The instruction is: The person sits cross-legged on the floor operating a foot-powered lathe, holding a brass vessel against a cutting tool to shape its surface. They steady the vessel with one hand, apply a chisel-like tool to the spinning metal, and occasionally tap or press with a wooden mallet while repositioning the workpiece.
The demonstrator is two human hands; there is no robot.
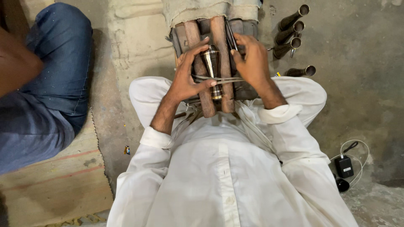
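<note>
Head view, looking straight down: a person in a white shirt sits on a concrete floor with a wooden frame of upright bars between the knees. A small turned metal piece, ringed and brassy-dark, lies lengthwise in the groove between two of the bars, with a pale cord wrapped across it.

The left hand is curled around the piece from its own side, thumb stretched over the top and fingertips resting on the cord, so it grips the piece against the bar. The right hand is closed on a thin dark tool, which it holds against the frame just beside the upper end of the piece; whether the tip touches the metal is hard to tell from here.

On the floor to the right of the frame lie four dark metal tubes with open mouths, side by side. Near the lower right sits a small black adapter with a white cable. At the left edge another person's leg in blue jeans rests on a woven mat.
</note>
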